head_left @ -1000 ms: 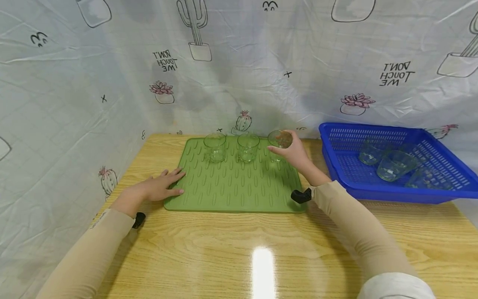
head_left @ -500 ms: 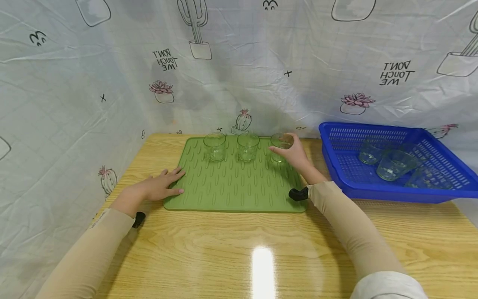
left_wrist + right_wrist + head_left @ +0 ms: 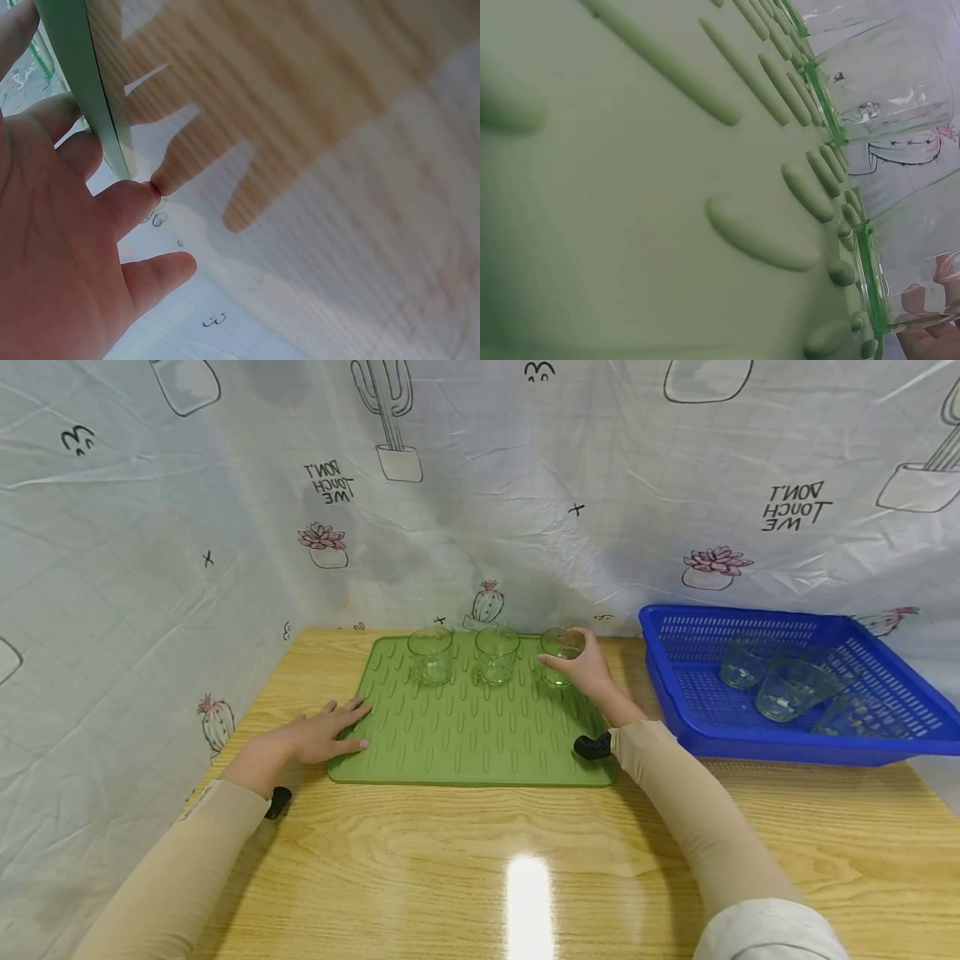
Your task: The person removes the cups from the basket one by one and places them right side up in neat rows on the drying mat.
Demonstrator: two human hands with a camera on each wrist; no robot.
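Three clear glasses stand in a row along the back of a green ridged mat (image 3: 472,735). My right hand (image 3: 588,670) grips the rightmost glass (image 3: 557,647), thumb on its near left side and fingers round its far side. To its left are the middle glass (image 3: 497,656) and the left glass (image 3: 431,657). In the right wrist view, the held glass (image 3: 911,247) stands at the mat's edge, with fingers showing through it. My left hand (image 3: 324,734) rests with fingers spread over the mat's left edge; the left wrist view shows its fingers (image 3: 157,274) extended.
A blue perforated basket (image 3: 660,693) sits at the right of the wooden table (image 3: 420,868), with several more glasses (image 3: 795,687) inside, some tipped over. A patterned white sheet (image 3: 465,527) hangs close behind the mat and along the left.
Over the past second the right hand lowers the rightmost glass slightly and shifts it a little right, then back left. The right forearm swings a bit left. My left hand stays put.
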